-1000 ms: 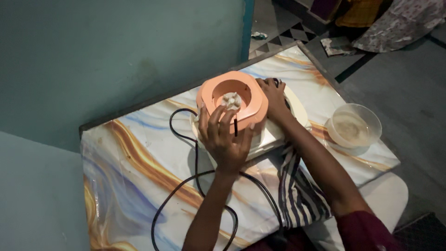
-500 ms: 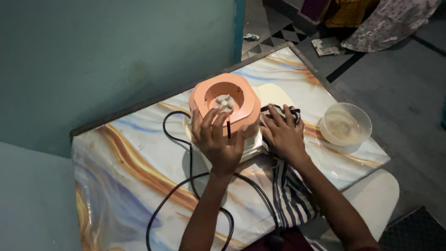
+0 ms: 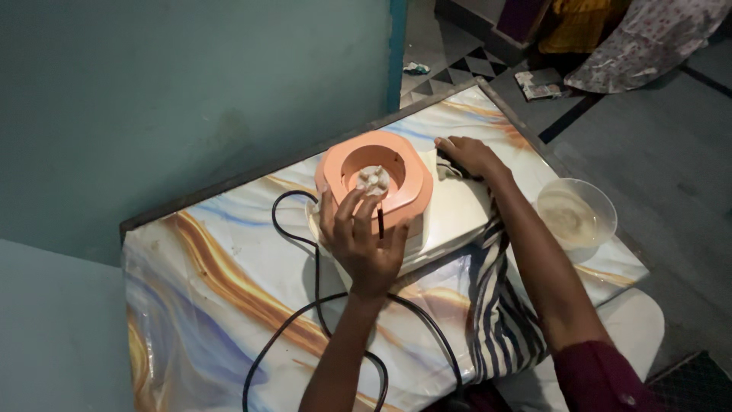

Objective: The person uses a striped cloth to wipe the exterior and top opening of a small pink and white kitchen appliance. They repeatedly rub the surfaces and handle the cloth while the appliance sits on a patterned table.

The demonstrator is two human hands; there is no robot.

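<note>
Nearest the camera, a black cord (image 3: 320,305) loops across the marbled table (image 3: 213,267) and runs up toward the mixer base (image 3: 381,191), while a striped cloth (image 3: 496,305) drapes off the table edge under the right forearm. The left hand (image 3: 364,240) lies on the near side of the base, fingers spread and curled over its orange top rim, gripping it. The base sits mid-table on its pale lower body, with a white coupling in the round well on top. It looks heavy and rigid, a motor housing in hard, smooth plastic, likely slick under a dry palm. The firmest hold would be low on both sides of the pale body, not the rim or the cord. Behind it, the right hand (image 3: 467,156) presses down on the far end of the cloth beside the base, fingers bent; whether it pinches the cloth I cannot tell. Further right stands a clear bowl (image 3: 576,214), well apart.
</note>
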